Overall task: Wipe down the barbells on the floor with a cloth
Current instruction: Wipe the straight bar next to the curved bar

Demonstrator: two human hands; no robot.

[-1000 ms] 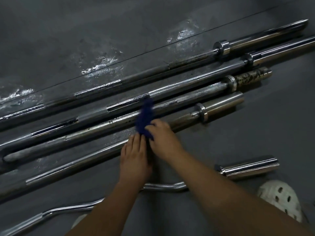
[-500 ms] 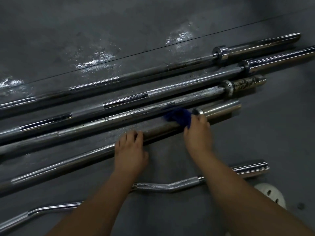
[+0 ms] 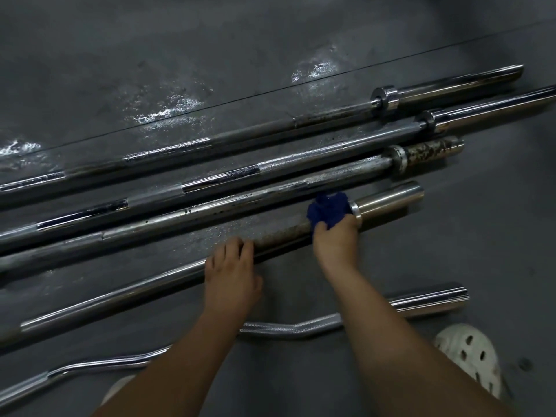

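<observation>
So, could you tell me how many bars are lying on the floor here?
5: four straight barbells side by side, farthest, second, third, and nearest, plus the curl bar closest in. More may lie outside the frame.

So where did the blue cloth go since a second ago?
The right hand slid the blue cloth along the fourth barbell, from beside the left hand out to the collar by the sleeve, gripping it throughout. The left hand stayed pressing on that bar. The other straight barbells and the curl bar did not move.
</observation>
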